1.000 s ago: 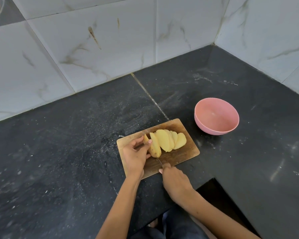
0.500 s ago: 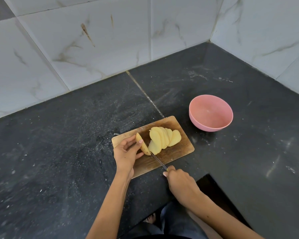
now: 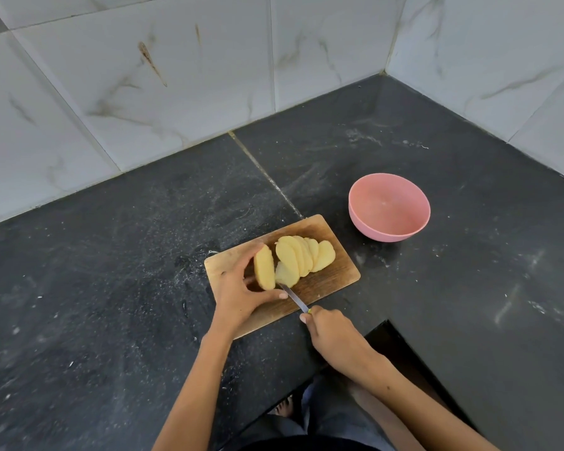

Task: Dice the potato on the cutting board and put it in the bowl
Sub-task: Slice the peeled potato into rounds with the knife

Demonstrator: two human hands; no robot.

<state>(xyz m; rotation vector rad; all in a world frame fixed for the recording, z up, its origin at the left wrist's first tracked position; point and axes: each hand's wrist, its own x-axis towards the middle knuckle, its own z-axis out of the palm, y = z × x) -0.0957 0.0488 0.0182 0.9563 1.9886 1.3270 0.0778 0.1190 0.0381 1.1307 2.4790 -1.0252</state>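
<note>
Slicing peeled yellow potato (image 3: pixel 295 260) on small wooden cutting board (image 3: pixel 334 281).
Left hand (image 3: pixel 238 296) pinching end piece (image 3: pixel 263 266), right hand (image 3: pixel 332 336) gripping steel knife (image 3: pixel 292 297); crosswise cuts next, pink plastic bowl (image 3: pixel 389 207) waiting.

A dark, speckled stone worktop (image 3: pixel 118 304) fills most of the frame, dusted with pale smears and crossed by a thin seam (image 3: pixel 264 174) running up to the wall. White marble-look tiles (image 3: pixel 144 76) with grey veins and a brown streak line two walls meeting at the upper right corner.
</note>
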